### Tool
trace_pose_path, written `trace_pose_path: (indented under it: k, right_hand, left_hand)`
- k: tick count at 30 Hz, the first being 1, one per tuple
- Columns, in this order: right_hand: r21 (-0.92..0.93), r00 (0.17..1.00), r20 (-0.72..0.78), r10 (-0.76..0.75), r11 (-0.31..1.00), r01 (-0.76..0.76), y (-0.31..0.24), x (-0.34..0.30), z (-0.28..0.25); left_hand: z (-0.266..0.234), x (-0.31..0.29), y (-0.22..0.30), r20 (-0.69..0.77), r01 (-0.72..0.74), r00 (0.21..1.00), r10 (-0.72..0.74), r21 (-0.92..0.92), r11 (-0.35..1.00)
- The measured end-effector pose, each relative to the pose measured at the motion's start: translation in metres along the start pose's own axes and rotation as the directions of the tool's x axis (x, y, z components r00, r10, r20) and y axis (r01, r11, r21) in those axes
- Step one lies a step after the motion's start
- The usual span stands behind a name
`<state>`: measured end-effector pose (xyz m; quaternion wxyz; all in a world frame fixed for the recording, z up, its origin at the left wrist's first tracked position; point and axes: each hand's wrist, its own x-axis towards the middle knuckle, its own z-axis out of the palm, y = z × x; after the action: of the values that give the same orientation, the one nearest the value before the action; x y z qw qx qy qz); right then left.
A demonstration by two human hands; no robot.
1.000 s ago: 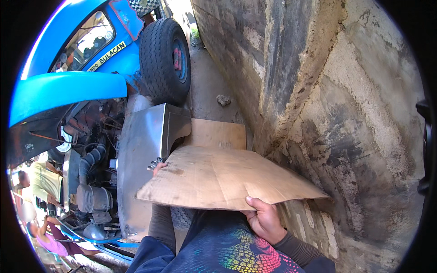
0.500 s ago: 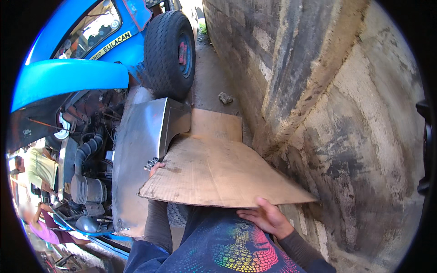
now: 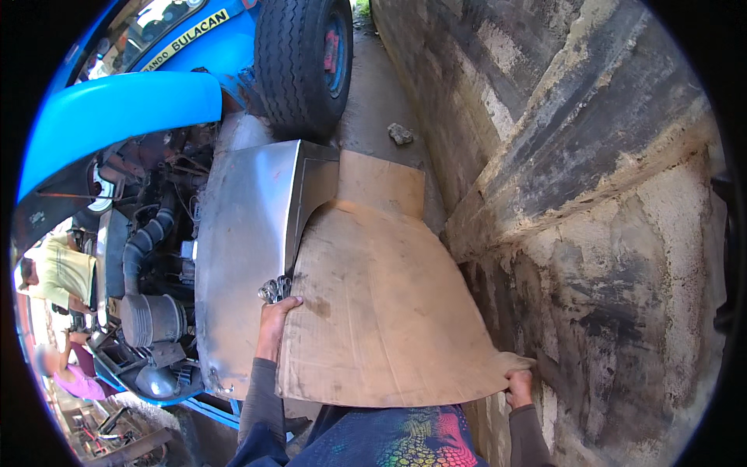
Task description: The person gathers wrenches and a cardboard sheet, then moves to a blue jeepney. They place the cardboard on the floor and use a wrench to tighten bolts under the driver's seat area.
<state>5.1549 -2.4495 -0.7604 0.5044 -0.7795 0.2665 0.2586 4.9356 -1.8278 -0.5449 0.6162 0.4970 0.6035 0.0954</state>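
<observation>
A large curved sheet of brown cardboard (image 3: 381, 303) lies along the side of a bare metal fender panel (image 3: 245, 226). Its left edge is in the grip of my left hand (image 3: 272, 323), thumb on top. A cluster of small shiny metal parts (image 3: 274, 289) is right beside those fingers; whether the hand holds them too I cannot tell. At the sheet's lower right corner, my right hand (image 3: 519, 387) is closed round the cardboard, which curls up there. A narrower cardboard flap (image 3: 381, 183) shows at the far end.
A blue vehicle's bodywork (image 3: 140, 109) and black tyre (image 3: 303, 70) stand ahead on the left, beside an exposed engine (image 3: 156, 257). On the right rises a rough concrete wall (image 3: 591, 257). A stone (image 3: 401, 134) lies on the ground. Two people (image 3: 66, 268) are at the far left.
My right hand has gone from lying open below the cardboard to gripping its right corner. The sheet's near edge has come down and lies flatter. My left thumb now shows on top.
</observation>
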Motion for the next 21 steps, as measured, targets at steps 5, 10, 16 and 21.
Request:
trace_pose_path:
  k: [5,10,16,21]
  right_hand:
    - [-0.357,0.967,0.067,-0.247,0.899,0.254,0.030,0.028,0.087]
    - [-0.653,0.903,-0.060,-0.426,0.700,0.287,-0.084,-0.044,0.184]
    - [-0.578,0.694,0.026,-0.720,0.555,0.597,-0.221,-0.083,0.201]
    - [-0.695,0.702,0.114,-0.703,0.449,0.562,-0.217,-0.078,0.235]
  left_hand:
    - [0.012,0.013,0.003,0.040,-0.167,0.986,0.164,0.080,0.983]
    - [0.006,0.021,-0.012,-0.037,-0.017,0.999,0.021,0.091,0.996]
    - [-0.008,0.010,-0.039,-0.042,-0.024,0.999,0.026,0.032,0.999]
    - [-0.010,0.003,-0.044,-0.070,-0.009,0.997,0.027,0.249,0.968]
